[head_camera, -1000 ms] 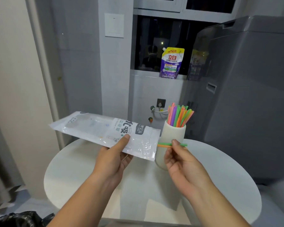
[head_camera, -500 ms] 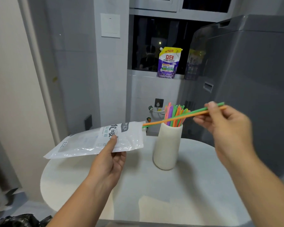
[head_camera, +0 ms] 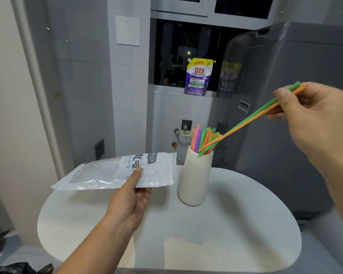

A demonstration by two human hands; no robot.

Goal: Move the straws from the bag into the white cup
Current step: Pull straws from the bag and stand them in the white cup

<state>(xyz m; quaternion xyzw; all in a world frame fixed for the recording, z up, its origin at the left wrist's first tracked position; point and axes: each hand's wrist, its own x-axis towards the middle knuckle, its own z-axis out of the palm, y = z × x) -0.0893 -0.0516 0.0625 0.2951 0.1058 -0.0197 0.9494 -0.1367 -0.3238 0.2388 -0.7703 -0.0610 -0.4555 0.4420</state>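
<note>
- Straws, two in number, one green (head_camera: 265,106) and one orange (head_camera: 251,122), were pinched in the right hand (head_camera: 313,117), tips angled into the white cup (head_camera: 195,178) for dropping.
- One bag (head_camera: 115,171), apparently emptied, was gripped by the left hand (head_camera: 130,202) above the surface (head_camera: 236,224).
- One cup was already crowded with a bundle that could not be counted.

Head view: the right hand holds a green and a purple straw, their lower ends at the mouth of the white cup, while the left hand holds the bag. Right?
Not quite. The pair in the right hand is the green straw and an orange straw, not purple. The rest holds in the head view: their lower ends sit at the mouth of the white cup, and the left hand holds the bag.
</note>
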